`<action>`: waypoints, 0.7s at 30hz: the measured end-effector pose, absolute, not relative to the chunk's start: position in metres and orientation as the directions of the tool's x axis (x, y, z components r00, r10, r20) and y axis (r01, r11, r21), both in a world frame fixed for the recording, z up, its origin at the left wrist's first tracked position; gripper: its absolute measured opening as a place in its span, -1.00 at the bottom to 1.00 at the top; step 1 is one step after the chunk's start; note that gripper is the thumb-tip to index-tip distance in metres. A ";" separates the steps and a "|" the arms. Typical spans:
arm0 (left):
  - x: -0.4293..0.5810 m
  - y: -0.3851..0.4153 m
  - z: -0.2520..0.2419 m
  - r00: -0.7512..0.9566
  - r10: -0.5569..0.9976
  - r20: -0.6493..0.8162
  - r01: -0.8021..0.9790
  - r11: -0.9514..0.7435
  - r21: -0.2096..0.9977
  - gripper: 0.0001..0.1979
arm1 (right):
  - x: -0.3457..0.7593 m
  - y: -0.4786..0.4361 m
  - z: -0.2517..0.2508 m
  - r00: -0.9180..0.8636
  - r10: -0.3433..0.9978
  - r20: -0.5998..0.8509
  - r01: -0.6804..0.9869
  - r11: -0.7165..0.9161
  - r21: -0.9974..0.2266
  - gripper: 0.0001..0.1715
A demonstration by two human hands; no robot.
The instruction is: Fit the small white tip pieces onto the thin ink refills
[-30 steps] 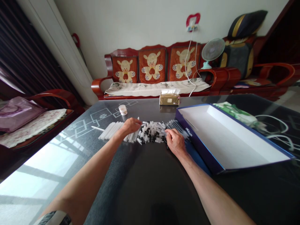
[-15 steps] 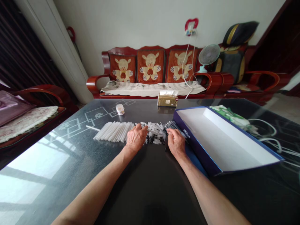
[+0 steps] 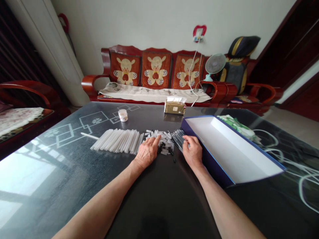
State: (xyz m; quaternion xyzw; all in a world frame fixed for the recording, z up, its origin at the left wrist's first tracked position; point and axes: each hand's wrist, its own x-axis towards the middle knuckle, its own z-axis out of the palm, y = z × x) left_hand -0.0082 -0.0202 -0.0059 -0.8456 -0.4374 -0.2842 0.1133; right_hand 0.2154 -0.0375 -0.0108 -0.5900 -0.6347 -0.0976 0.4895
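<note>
Two bare forearms reach across a dark glass worktop. The left hand lies palm down with its grip open, its fingertips at the near edge of a heap of small white and black plastic pieces. To the left of that heap, a neat row of white plastic tubes lies side by side, with one loose white tube beyond it. The right hand curls its fingers over the near ends of a bundle of thin dark sticks; whether that grip is closed on them, I cannot tell. Just right of the hand sits an open blue box lid, white inside. Farther back stand a small lidded jar and a tissue box.
</note>
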 end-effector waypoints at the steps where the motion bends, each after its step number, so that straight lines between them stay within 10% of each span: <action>1: -0.009 -0.020 -0.005 0.449 0.677 0.583 0.803 -0.592 0.069 -0.65 | 0.214 -0.039 -0.010 0.119 0.694 0.710 0.890 0.243 -0.387 -0.76; 8: -0.006 -0.023 0.003 0.391 0.748 0.536 0.839 -0.529 0.126 -0.66 | 0.204 -0.043 -0.011 0.089 0.837 0.540 0.995 -0.052 -0.083 -0.83; 21: -0.006 -0.022 0.004 0.413 0.770 0.486 0.839 -0.529 0.126 -0.65 | 0.198 -0.042 -0.004 0.161 0.870 0.465 0.987 -0.150 -0.061 -0.85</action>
